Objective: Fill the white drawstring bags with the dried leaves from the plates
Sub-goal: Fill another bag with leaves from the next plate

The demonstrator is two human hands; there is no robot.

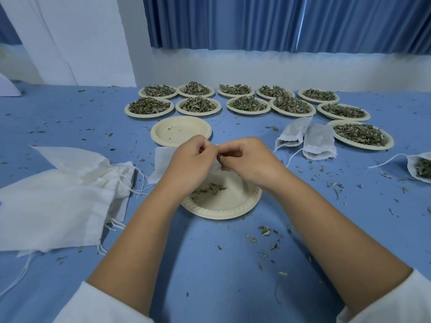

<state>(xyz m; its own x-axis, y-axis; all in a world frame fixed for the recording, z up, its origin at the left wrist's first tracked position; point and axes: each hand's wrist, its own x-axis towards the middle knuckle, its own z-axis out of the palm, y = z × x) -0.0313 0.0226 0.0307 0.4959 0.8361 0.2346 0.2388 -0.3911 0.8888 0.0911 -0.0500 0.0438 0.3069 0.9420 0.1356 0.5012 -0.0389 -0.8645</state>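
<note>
A white drawstring bag [161,162] lies over the far rim of a cream paper plate [224,203] in front of me. My left hand [189,164] pinches the bag's mouth. My right hand [247,159] is closed at the same mouth, with dried leaves between its fingertips. A thin scatter of leaves is on the plate. Behind it is an almost empty plate [180,131]. Several plates heaped with dried leaves [198,106] stand in rows at the back.
A pile of flat white bags [58,197] with loose strings lies at the left. Two filled bags [305,138] lie at the right, beside another heaped plate [362,135]. A third filled bag [419,167] shows at the right edge. Leaf crumbs dot the blue cloth.
</note>
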